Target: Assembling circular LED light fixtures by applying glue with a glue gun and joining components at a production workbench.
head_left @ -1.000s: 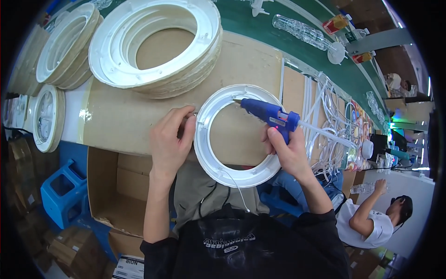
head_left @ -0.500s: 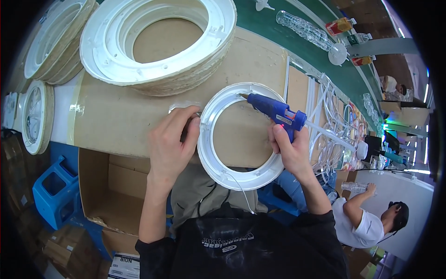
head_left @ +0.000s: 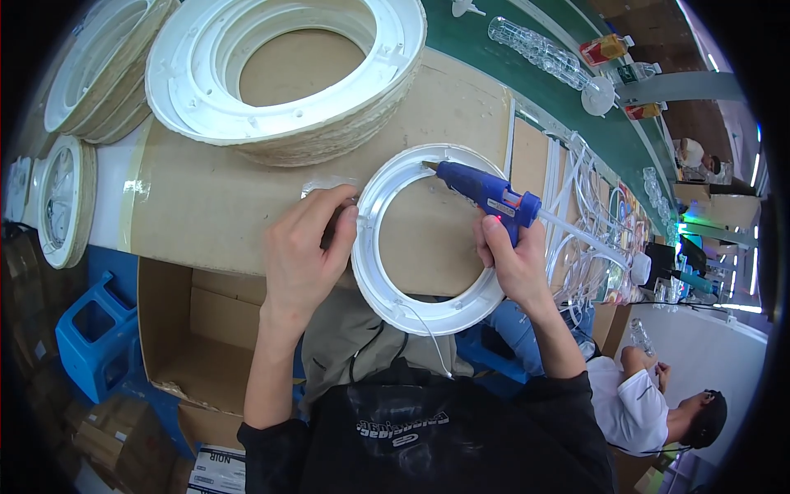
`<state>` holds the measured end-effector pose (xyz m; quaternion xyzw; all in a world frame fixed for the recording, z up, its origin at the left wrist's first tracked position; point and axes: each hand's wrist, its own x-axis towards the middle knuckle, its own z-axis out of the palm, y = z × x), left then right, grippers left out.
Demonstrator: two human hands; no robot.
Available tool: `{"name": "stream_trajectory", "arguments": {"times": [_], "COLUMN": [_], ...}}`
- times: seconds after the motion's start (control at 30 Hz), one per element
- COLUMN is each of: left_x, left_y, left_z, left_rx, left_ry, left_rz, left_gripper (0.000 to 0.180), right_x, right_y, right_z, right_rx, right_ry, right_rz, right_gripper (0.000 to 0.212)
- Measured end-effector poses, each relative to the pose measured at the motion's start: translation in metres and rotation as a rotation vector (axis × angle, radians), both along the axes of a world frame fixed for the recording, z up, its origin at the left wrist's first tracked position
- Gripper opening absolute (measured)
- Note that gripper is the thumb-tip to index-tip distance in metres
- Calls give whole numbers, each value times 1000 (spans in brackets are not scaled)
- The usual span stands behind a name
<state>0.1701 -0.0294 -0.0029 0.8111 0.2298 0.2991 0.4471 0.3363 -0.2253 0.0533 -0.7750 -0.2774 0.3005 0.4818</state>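
Observation:
A white ring-shaped frame (head_left: 368,262) lies in front of me, its lower part over the edge of the cardboard-covered table. My left hand (head_left: 306,247) is closed at its left rim, thumb and bent fingers pinching there; the fingertips are partly hidden. In my right hand (head_left: 518,263) is a blue hot glue gun (head_left: 487,191), held by its handle, with a small red light showing. Its nozzle tip meets or nearly meets the ring's upper inner face. A pale glue stick (head_left: 576,233) sticks out behind the gun. One thin white wire (head_left: 438,350) hangs from the ring's bottom.
Stacked larger white rings (head_left: 329,132) stand at the far left, with more rings (head_left: 70,202) beyond. Tangled white cables (head_left: 576,206) lie to the right. Plastic bottles (head_left: 539,51) rest on the green surface. Below are an open carton (head_left: 222,313) and a blue stool (head_left: 99,329). A person (head_left: 638,403) sits at right.
The view has shifted slightly. My hands, the glue gun and the ring stay nearly in place. At right, the seated person has leaned lower, and the bottle there has changed position.

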Motion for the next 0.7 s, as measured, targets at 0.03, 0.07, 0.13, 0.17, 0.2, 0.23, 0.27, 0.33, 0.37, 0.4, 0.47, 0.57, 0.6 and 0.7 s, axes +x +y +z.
{"name": "stream_trajectory", "arguments": {"times": [0.03, 0.07, 0.13, 0.17, 0.2, 0.23, 0.27, 0.33, 0.37, 0.4, 0.47, 0.57, 0.6, 0.7], "left_x": [0, 0, 1, 1, 0, 0, 0, 0, 0, 0, 0, 0, 1, 0], "left_y": [0, 0, 0, 0, 0, 0, 0, 0, 0, 0, 0, 0, 0, 0], "left_z": [0, 0, 0, 0, 0, 1, 0, 0, -1, -2, -2, 0, -1, -2], "left_rx": [1, 0, 0, 0, -2, -3, -3, 2, 2, 3, 5, 2, 0, 1], "left_ry": [-2, -2, -18, -18, -17, -16, -16, -22, -22, -27, -31, -26, -28, -28], "left_rz": [1, 1, 1, 1, 1, 0, 1, 0, 0, -1, -1, -2, -2, 2], "left_gripper": [16, 16, 17, 17, 17, 17, 17, 16, 16, 16, 16, 16, 16, 15], "right_x": [0, 0, -1, -1, -2, -2, -2, -3, -3, -3, -3, -3, -2, -4], "right_y": [0, 0, -1, -1, -1, -1, -2, -2, -3, -3, -5, -7, -8, -7], "right_z": [0, 0, 0, 0, 0, 0, 0, 1, 1, 2, 2, 2, 2, 2], "right_rx": [5, 5, 22, 22, 22, 22, 23, 23, 23, 21, 20, 30, 24, 25], "right_ry": [5, 5, -15, -14, -14, -13, -13, -23, -24, -23, -22, -22, -19, -24], "right_rz": [-9, -9, -7, -6, -19, -32, -31, -23, -23, -18, -13, 1, 0, -1], "right_gripper": [18, 18, 18, 18, 18, 18, 18, 18, 18, 18, 18, 18, 18, 18]}}
